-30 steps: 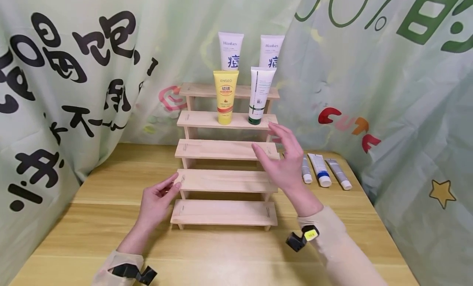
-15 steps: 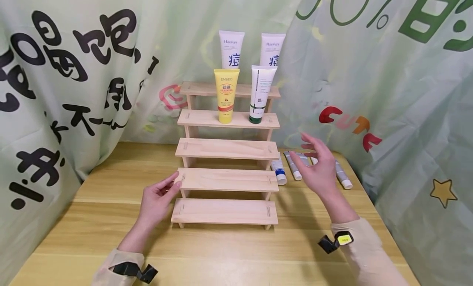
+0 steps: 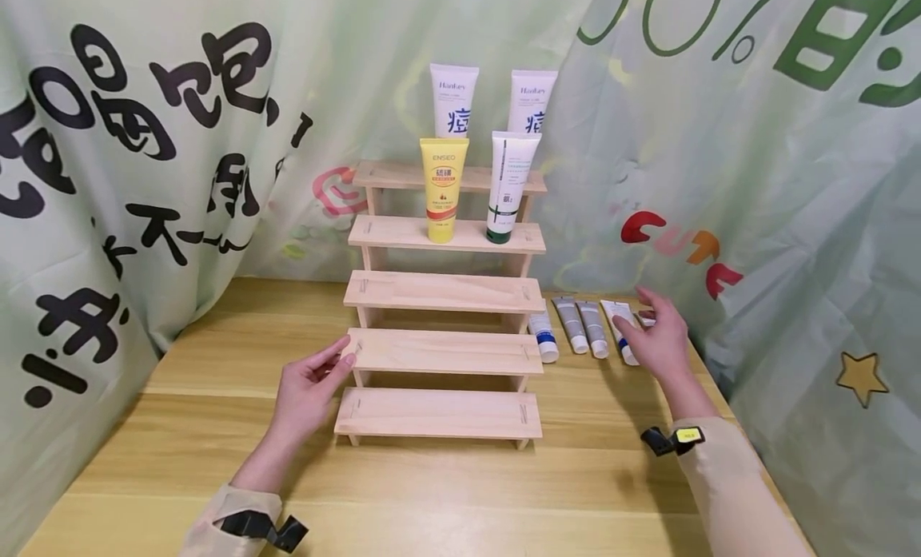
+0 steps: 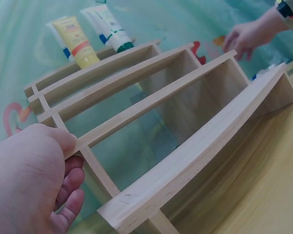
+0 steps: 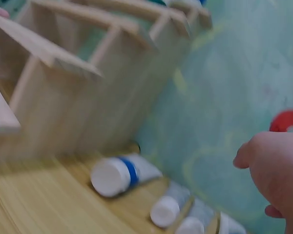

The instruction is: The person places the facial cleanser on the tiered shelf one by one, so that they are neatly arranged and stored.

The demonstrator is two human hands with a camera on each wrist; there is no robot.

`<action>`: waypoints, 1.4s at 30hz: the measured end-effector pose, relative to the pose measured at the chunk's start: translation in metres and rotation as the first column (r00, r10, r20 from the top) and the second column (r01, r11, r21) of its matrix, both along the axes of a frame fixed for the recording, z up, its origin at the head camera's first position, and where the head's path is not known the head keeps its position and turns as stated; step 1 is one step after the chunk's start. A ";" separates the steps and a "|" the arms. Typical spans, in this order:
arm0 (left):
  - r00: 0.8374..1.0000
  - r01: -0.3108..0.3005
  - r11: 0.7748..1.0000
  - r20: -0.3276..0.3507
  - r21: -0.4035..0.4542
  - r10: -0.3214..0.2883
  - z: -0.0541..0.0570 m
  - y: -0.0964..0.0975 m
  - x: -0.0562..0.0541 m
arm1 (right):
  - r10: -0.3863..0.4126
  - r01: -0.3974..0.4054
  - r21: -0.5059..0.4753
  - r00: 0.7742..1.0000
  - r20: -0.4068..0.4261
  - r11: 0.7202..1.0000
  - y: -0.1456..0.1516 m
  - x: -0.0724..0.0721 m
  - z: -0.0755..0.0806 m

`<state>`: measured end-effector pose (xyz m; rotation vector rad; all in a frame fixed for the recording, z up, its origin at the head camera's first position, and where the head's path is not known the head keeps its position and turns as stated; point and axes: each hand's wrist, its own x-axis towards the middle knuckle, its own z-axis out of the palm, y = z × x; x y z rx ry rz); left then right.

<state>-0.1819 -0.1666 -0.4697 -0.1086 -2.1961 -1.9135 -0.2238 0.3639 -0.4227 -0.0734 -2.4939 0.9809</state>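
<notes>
A light wooden stepped rack [image 3: 442, 292] stands on the table. My left hand [image 3: 308, 389] pinches the left end of its second step from the bottom, thumb and fingers at the board's corner in the left wrist view. To the right of the rack, my right hand [image 3: 660, 337] hovers with parted fingers over the lying tubes, holding nothing visible. Beneath it a white tube with a blue band [image 3: 620, 327] is partly hidden, and another tube at the far right is mostly covered. Two grey tubes [image 3: 592, 329] and a blue-banded tube [image 5: 129, 171] lie nearer the rack.
On the rack's fourth step stand a yellow tube [image 3: 443, 189] and a white tube with a green cap [image 3: 510, 188]. Two white tubes [image 3: 456, 101] rise behind them on the top step. A printed curtain [image 3: 806, 221] hangs close behind the wooden table [image 3: 446, 501].
My right hand has moved right, away from the rack's side, and now is over the rightmost tubes. The left hand keeps its grip on the rack, and the standing tubes stay in place.
</notes>
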 end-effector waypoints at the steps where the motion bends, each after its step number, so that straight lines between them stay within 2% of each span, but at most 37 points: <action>1: 1.000 0.002 1.000 0.005 0.001 -0.002 0.000 -0.001 0.000 | -0.003 0.003 0.006 1.000 0.030 1.000 0.005 -0.003 -0.004; 4: 1.000 0.003 1.000 0.009 0.001 -0.003 0.000 -0.002 0.001 | -0.005 0.003 0.016 0.993 0.121 1.000 0.017 -0.011 -0.015; 8: 1.000 -0.001 1.000 -0.004 -0.007 0.001 0.000 -0.001 0.001 | -0.017 0.012 0.027 0.980 0.201 1.000 0.027 -0.022 -0.032; 16: 1.000 -0.001 1.000 -0.006 -0.012 0.001 -0.001 0.001 0.000 | -0.054 0.041 0.057 0.967 0.248 0.998 0.033 -0.032 -0.051; 25: 1.000 -0.008 1.000 -0.012 -0.011 0.008 -0.002 0.000 0.000 | -0.069 0.036 0.120 0.957 0.280 0.992 0.032 -0.038 -0.055; 29: 1.000 -0.005 1.000 -0.006 -0.007 0.005 -0.001 0.001 0.000 | -0.083 0.044 0.130 0.946 0.313 0.991 0.031 -0.042 -0.054; 34: 1.000 -0.003 1.000 -0.013 -0.010 0.003 -0.001 0.002 0.000 | -0.103 0.066 0.119 0.937 0.335 0.991 0.031 -0.044 -0.054; 42: 0.999 -0.018 1.000 -0.032 -0.025 0.017 -0.001 0.002 0.000 | -0.119 0.104 0.063 0.946 0.303 0.993 0.028 -0.042 -0.053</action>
